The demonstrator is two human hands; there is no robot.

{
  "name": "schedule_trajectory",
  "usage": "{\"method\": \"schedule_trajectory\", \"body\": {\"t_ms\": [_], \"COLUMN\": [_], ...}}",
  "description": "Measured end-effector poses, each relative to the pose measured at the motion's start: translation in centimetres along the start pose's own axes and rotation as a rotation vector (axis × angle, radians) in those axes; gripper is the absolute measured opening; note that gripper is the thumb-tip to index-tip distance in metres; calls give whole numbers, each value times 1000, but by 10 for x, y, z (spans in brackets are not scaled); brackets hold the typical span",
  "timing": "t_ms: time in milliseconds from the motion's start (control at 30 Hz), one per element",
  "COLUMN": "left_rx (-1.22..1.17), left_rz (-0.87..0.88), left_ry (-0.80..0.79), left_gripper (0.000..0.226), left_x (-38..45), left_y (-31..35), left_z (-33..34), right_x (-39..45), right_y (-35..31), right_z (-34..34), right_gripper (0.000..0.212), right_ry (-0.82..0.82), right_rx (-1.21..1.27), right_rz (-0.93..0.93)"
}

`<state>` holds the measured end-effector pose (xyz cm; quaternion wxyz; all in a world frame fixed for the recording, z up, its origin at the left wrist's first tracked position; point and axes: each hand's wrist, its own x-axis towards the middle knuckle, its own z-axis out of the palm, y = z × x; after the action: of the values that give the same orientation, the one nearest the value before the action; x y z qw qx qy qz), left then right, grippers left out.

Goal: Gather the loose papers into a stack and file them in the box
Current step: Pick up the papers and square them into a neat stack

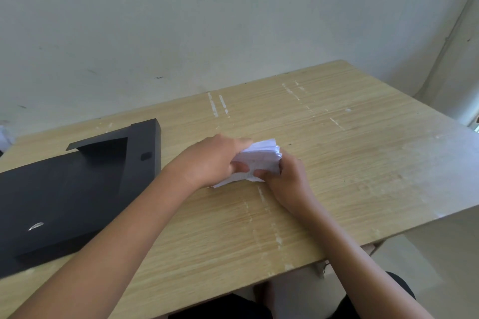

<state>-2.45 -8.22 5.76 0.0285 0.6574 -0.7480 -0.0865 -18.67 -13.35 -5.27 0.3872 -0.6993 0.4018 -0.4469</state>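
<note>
Black box (64,194) lies open at the left of the frame on the tabletop (350,163). Mid-frame, the left hand (215,160) and right hand (285,176) both clasp the papers (261,160), one side each. Light, floppy, probably slippery sheets, so I'd pinch both short edges firmly or they'll fan out.

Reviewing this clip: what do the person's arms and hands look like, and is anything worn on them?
Both forearms are bare up to the frame's edge: no sleeves show. The left hand and right hand carry no gloves, and no rings, watch or bracelets are visible. No markings can be made out.
</note>
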Motion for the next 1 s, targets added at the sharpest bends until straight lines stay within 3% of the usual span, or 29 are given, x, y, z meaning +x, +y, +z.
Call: {"method": "schedule_trajectory", "body": {"t_ms": [67, 167, 233, 333, 467, 600, 767, 833, 933, 1000], "left_rx": [1, 36, -206, -821, -1107, -1172, -1103, -1014, -728, -620], "left_rz": [7, 86, 87, 2, -141, -228, -325, -350, -472, -485], "left_ry": [-27, 105, 212, 399, 698, 741, 819, 840, 749, 720], "left_gripper": [19, 26, 21, 20, 25, 20, 16, 16, 18, 15], "left_x": [2, 1, -3, -15, -22, -21, -11, -8, -8, -8], "left_y": [-2, -3, -9, -11, -1, 8, 23, 24, 17, 14], "left_z": [1, -3, -2, 11, 49, 82, 95, 99, 112, 119], "right_x": [0, 1, 2, 2, 2, -4, -5, -4, -4, -2], "right_y": [0, -1, -3, -13, -23, -27, -27, -24, -9, -2], "right_z": [0, -3, -8, -12, 3, 20, 31, 31, 32, 32], "right_gripper": [35, 28, 22, 17, 14, 21, 23, 23, 11, 20], "right_ry": [-16, -17, 6, -47, -66, 75, 105, 100, 28, -5], "right_rx": [-7, 50, 291, 612, 224, 132, 113, 93, -54, -127], "right_rz": [-8, 15, 46, 78, -105, -170, -158, -154, -53, 11]}}
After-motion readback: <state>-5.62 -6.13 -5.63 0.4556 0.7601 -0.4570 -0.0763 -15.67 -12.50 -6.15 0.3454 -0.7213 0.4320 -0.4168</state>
